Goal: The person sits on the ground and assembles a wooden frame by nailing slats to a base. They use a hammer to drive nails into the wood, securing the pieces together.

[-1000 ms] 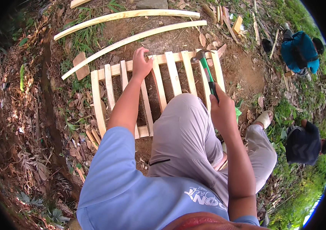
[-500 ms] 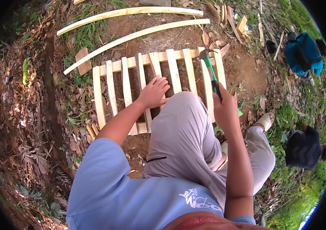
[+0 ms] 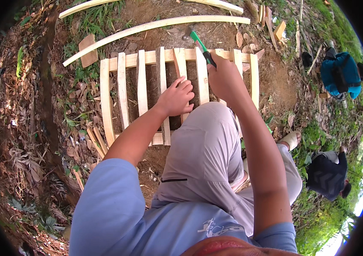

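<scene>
My right hand (image 3: 225, 79) is closed round the dark grip of a claw hammer (image 3: 196, 39) with a green handle. The hammer's head is up over the far edge of a slatted wooden frame, near its middle. Pale slats lie side by side across a far rail (image 3: 150, 56) and a near rail. One of these, a wooden slat (image 3: 180, 63) near the middle, is under my left hand (image 3: 177, 98), whose curled fingers grip it. My bent knee (image 3: 209, 128) covers part of the frame's near side.
A long wooden strip (image 3: 155, 24) lies beyond the frame, with more strips farther off. A flat brown board piece (image 3: 88, 50) is at the far left, and wood offcuts (image 3: 280, 30) lie at the far right. Two people, one in a teal top (image 3: 341, 76), one in dark clothes (image 3: 327, 175), are at right.
My right hand has carried the hammer left, from the frame's right end to beyond its middle. My left hand stays on the same slat. The view has shifted slightly.
</scene>
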### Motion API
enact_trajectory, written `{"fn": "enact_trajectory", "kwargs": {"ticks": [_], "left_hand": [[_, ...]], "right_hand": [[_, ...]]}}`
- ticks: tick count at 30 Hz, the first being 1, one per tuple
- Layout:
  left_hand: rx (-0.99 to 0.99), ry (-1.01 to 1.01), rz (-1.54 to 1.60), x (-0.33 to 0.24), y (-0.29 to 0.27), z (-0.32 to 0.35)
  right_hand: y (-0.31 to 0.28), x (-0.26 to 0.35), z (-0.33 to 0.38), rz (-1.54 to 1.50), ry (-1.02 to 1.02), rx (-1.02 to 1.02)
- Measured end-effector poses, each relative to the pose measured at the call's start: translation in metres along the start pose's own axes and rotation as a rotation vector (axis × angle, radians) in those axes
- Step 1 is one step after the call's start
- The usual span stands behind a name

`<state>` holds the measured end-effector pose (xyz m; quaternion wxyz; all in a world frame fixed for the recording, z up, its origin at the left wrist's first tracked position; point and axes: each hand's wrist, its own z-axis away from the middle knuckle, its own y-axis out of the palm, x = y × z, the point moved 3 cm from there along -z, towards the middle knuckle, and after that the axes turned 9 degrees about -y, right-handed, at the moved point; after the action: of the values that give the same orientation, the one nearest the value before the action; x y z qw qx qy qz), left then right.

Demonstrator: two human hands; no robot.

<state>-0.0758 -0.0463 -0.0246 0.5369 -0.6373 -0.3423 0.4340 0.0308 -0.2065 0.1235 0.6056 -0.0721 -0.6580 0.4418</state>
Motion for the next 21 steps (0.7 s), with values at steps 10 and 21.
{"fn": "enact_trajectory", "kwargs": {"ticks": [10,21], "left_hand": [[0.054,-0.028,0.007,0.001,0.002,0.002],[-0.002,-0.014,0.019,0.002,0.004,0.001]], "right_hand": [[0.005,0.007,-0.052,0.091,-0.007,0.085],[0.004,0.014,-0.099,0.176,-0.022,0.271]]}}
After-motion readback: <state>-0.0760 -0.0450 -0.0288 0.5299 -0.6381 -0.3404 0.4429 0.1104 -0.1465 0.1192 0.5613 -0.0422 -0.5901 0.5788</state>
